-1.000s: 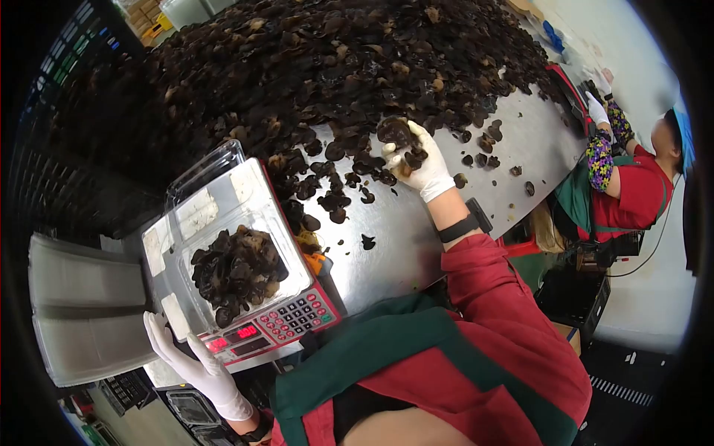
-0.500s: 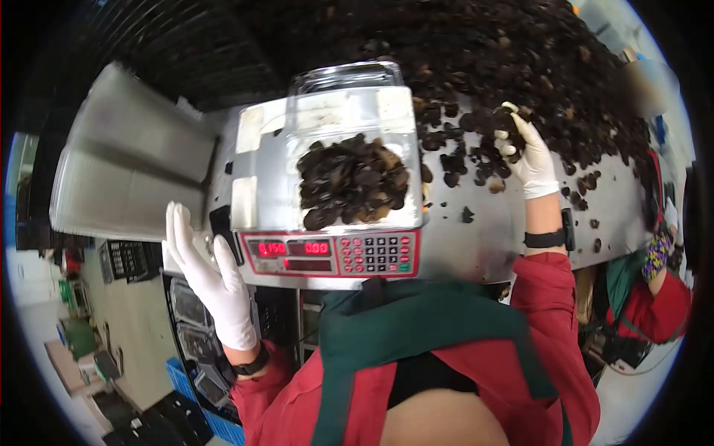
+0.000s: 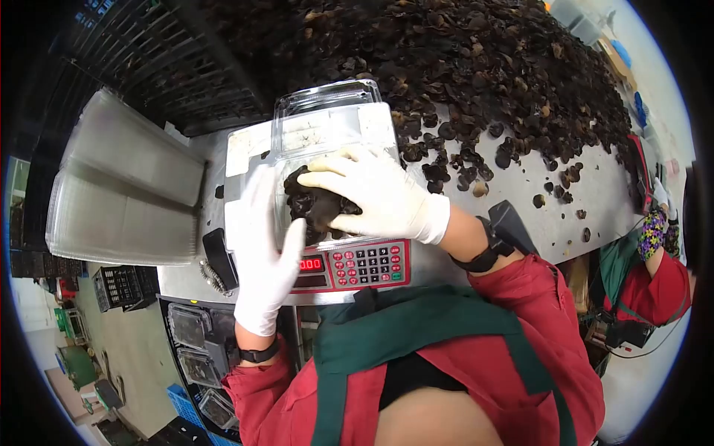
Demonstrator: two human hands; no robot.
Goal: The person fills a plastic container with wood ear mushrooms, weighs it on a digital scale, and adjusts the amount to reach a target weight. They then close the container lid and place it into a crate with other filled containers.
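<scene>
A clear plastic clamshell box rests on a weighing scale with a red keypad panel, its lid folded back behind it. Inside lie dark wood ear mushrooms. My right hand, in a white glove, reaches over the box from the right. Its fingers are spread across the mushrooms, thumb apart, covering part of them. At the box's left side is my left hand, also gloved, with fingers stretched up and thumb apart, somewhat blurred. It hides part of the scale's display.
A large heap of wood ears covers the back and right of the metal table. Stacked clear boxes stand left, near a black crate. Filled boxes sit below. Another person's sleeve shows right.
My right hand has moved left from the heap's edge to the mushrooms in the box. My left hand has come rightward to the box's side. The view has shifted slightly.
</scene>
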